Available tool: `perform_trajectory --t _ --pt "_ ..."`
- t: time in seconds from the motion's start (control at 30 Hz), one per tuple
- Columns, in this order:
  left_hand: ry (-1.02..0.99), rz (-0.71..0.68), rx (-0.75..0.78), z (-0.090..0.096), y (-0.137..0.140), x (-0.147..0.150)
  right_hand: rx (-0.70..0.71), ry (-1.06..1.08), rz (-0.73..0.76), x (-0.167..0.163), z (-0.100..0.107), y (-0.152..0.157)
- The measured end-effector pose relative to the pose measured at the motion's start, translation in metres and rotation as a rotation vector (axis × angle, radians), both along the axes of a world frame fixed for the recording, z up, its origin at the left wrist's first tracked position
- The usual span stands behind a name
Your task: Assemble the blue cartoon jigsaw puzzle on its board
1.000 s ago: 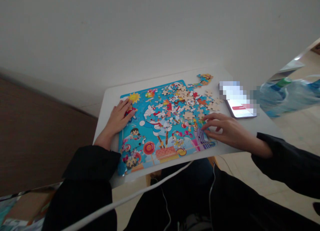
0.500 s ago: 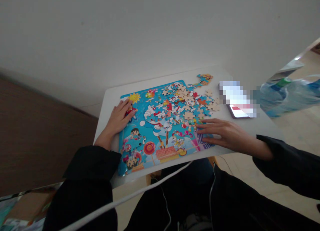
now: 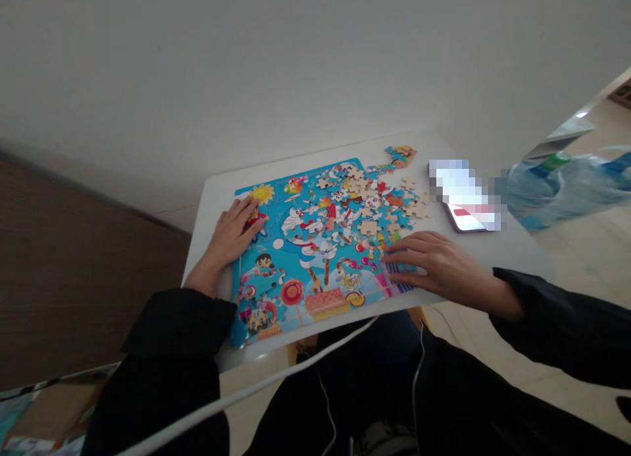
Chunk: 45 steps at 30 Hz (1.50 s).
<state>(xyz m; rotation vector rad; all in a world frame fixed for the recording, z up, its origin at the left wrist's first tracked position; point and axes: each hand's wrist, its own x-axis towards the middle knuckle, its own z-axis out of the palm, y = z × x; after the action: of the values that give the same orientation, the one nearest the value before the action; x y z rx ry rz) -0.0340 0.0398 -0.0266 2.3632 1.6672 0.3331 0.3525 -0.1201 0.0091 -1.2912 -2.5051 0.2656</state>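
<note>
A blue cartoon jigsaw puzzle (image 3: 277, 264) lies in its tray on the small white table. My left hand (image 3: 231, 236) rests flat on the puzzle's left edge, just under the yellow sun, fingers extended. At the lower right side, my right hand (image 3: 436, 265) reaches over the purple-striped part with its fingers stretched out and slightly bent. Its fingertips are on or just above the puzzle; I cannot tell which. Loose puzzle pieces (image 3: 369, 227), several with bare wood side up, are heaped over the upper right of the picture and spill past its edge.
A phone (image 3: 466, 196) with a lit screen lies on the table (image 3: 497, 252) to the right. A joined clump of pieces (image 3: 401, 155) sits at the back. Wrapped water bottles (image 3: 552, 186) stand beyond the right edge. A white cable (image 3: 296, 369) crosses my lap.
My right hand has moved slightly left and its fingers have bent a little more. My left hand stays put on the puzzle. The whole view has shifted slightly.
</note>
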Motion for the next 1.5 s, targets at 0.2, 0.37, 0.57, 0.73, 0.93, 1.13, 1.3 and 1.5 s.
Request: perform_trajectory --t 0.2,0.37,0.57,0.73,0.93,1.13,1.3,1.5 --pt "0.034 -0.008 0.011 -0.002 0.001 -0.002 -0.026 -0.026 -0.024 0.002 -0.001 0.004" --pt "0.046 0.018 -0.019 0.001 -0.001 0.000 -0.030 -0.031 0.018 0.011 -0.002 0.006" --pt "0.079 0.025 -0.041 0.004 -0.003 0.002 0.123 -0.079 0.119 0.014 -0.005 -0.003" --pt "0.069 0.024 -0.047 0.004 -0.003 0.003 0.129 -0.135 0.148 0.009 0.013 -0.001" --pt "-0.010 0.017 -0.054 0.004 -0.003 0.003 0.155 -0.202 -0.049 -0.009 0.027 0.047" --pt "-0.019 0.017 -0.053 0.004 -0.003 0.002 0.043 -0.346 -0.057 -0.031 0.023 0.073" --pt "0.028 0.016 -0.045 0.005 -0.004 0.004 -0.021 -0.235 -0.120 -0.028 0.020 0.077" --pt "0.041 0.017 -0.042 0.003 -0.004 0.003 -0.358 0.300 -0.123 -0.014 0.009 0.090"
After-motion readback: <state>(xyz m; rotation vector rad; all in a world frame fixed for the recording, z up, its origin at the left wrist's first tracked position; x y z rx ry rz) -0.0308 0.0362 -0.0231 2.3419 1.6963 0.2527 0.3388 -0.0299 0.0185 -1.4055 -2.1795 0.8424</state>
